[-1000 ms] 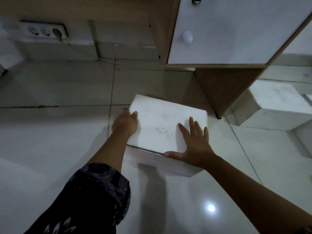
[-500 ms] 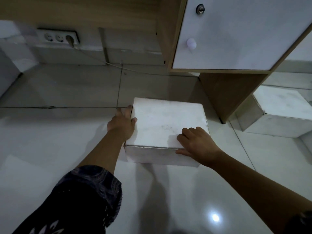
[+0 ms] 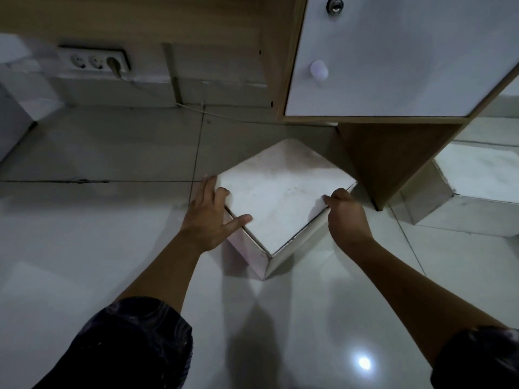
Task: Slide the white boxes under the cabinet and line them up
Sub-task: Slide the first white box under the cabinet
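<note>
You grip the white box, left hand spread, right hand curled; square it, then slide it beneath the cabinet.

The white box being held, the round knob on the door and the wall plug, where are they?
white cardboard box (image 3: 280,197), head view, its top face
round white door knob (image 3: 319,70), head view, its front
white wall socket strip (image 3: 94,61), head view, its middle

tiled floor — white box | second box | cabinet leg
</note>
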